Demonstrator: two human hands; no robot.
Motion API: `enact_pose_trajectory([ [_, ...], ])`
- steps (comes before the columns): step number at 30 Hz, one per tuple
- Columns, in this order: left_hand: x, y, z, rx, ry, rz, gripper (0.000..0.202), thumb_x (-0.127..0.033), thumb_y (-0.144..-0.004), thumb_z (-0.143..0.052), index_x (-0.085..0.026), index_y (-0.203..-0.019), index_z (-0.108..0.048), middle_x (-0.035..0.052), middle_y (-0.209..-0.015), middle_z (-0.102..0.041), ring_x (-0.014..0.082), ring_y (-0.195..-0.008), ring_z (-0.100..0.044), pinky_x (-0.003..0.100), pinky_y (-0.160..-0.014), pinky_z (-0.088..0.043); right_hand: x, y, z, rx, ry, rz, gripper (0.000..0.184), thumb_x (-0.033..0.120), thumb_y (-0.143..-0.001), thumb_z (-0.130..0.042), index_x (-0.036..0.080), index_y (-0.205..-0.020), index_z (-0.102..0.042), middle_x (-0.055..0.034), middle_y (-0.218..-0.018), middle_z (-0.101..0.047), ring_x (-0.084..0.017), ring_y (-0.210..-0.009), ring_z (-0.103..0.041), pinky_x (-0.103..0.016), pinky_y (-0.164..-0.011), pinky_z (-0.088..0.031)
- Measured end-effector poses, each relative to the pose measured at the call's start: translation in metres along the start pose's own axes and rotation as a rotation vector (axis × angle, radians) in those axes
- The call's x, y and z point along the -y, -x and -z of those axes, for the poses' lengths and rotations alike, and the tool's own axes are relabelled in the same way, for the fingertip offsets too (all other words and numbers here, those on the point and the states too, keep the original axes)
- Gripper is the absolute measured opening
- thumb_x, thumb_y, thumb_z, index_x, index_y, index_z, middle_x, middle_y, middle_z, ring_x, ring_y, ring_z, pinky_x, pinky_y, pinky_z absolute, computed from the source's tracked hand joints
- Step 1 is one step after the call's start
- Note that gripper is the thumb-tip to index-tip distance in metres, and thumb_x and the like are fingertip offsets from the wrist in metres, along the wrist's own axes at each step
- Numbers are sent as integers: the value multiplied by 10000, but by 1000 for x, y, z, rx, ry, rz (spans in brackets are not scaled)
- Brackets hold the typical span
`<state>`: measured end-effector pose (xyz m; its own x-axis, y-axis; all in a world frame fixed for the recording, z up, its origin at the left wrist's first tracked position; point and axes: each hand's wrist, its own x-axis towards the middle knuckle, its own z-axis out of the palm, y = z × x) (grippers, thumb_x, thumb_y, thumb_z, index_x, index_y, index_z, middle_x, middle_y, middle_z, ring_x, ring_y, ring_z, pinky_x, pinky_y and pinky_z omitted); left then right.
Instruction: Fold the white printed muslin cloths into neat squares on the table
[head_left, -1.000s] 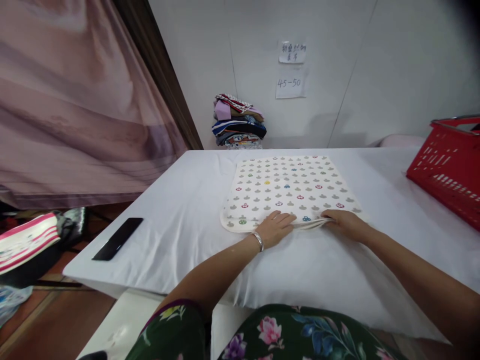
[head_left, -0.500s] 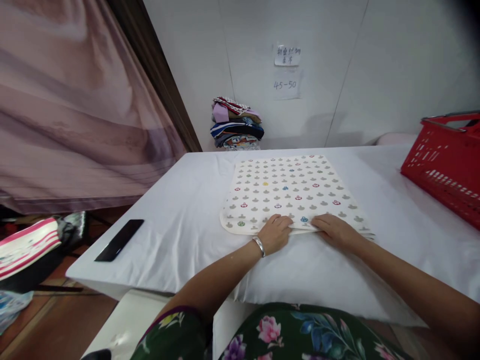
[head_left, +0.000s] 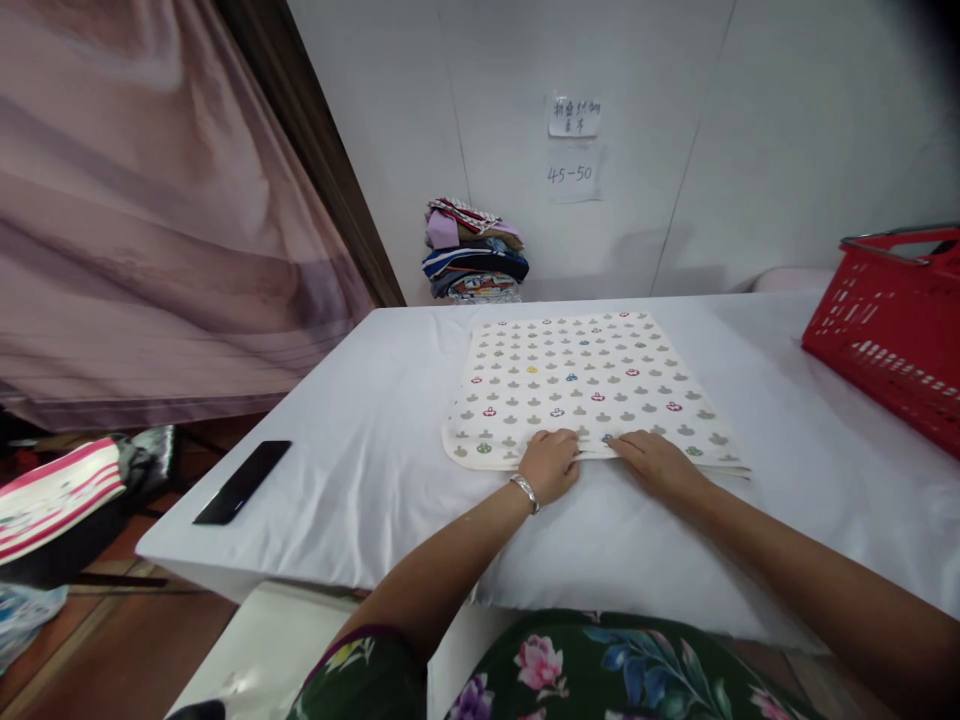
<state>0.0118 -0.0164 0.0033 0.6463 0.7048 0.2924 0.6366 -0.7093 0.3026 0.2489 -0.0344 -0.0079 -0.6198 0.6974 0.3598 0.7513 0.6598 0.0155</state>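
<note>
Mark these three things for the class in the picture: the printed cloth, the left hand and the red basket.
Printed cloth [head_left: 585, 388]: head view, middle of its upper face.
Left hand [head_left: 551, 465]: head view, back of the hand.
Red basket [head_left: 892, 345]: head view, its side wall.

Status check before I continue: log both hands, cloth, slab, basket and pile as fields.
left hand: on the near edge of the cloth; grip unclear
right hand: same edge, to the right; grip unclear
cloth: patterned, lying flat on the table
black slab: left of cloth
red basket: right of cloth
fabric pile: by the far edge
</note>
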Motion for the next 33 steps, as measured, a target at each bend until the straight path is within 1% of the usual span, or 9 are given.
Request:
enact_pose_trajectory([
  [6,-7,0,-4,37,-176,-69,198,-147,-804,-466,-170,-994,-517,75,-1238,-498,193,-1062,-480,361,-873,-356,-8,0,3,48,-7,35,306,128,-868,-355,189,-1098,-548,-81,-954,-587,-179,-811,-508,-289,-687,-381],
  [8,-11,-1,-6,26,-237,-87,276,-129,-829,-429,-172,-1097,-482,74,-1216,-511,189,-1036,-486,356,-865,-351,-8,-2,4,75,-6,33,276,134,-870,-363,183,-1048,-568,-74,-911,-586,-173,-787,-502,-279,-671,-368],
  [10,-13,-2,-8,24,-283,-107,308,-118,-852,-396,-172,-1149,-455,67,-1102,-568,185,-982,-501,352,-856,-346,-7,-3,4,90,-10,30,258,142,-872,-368,180,-1022,-574,-72,-904,-585,-172,-788,-500,-277,-671,-364],
  [13,-13,-1,-12,52,-322,-156,239,-105,-864,-375,-163,-1055,-507,44,-925,-602,182,-896,-513,345,-840,-344,-4,-4,3,77,-11,23,259,137,-870,-366,183,-1012,-578,-76,-932,-587,-171,-795,-502,-283,-683,-369],
  [15,-12,0,-15,64,-329,-171,205,-105,-864,-379,-161,-996,-526,40,-901,-601,182,-872,-513,338,-818,-352,-1,-4,3,64,-5,10,266,121,-865,-367,186,-1009,-581,-77,-953,-588,-171,-804,-505,-287,-697,-374],
  [19,-9,1,-19,67,-312,-84,206,-98,-844,-406,-169,-996,-526,42,-892,-597,188,-853,-514,328,-752,-375,1,1,4,43,24,-40,317,97,-858,-371,185,-1109,-543,-87,-1021,-583,-186,-871,-511,-306,-736,-388],
  [24,-9,-3,-19,75,-314,-50,247,-64,-824,-400,-165,-1017,-518,56,-894,-585,198,-846,-513,335,-750,-390,-12,22,9,15,100,-128,378,70,-853,-361,190,-1185,-496,-92,-1111,-567,-203,-972,-505,-331,-787,-400],
  [29,-8,-8,-17,97,-337,-60,272,-56,-819,-396,-168,-1040,-508,63,-942,-571,204,-873,-502,341,-761,-397,-34,56,23,27,213,-208,375,61,-849,-350,145,-1183,-499,-114,-1141,-568,-223,-1023,-503,-360,-832,-404],
  [33,-7,-7,-16,105,-335,-71,279,-53,-816,-397,-171,-1047,-503,64,-982,-563,207,-905,-490,348,-769,-394,-48,83,30,13,263,-287,370,75,-839,-363,150,-1168,-513,-114,-1130,-580,-224,-1012,-523,-364,-827,-420],
])
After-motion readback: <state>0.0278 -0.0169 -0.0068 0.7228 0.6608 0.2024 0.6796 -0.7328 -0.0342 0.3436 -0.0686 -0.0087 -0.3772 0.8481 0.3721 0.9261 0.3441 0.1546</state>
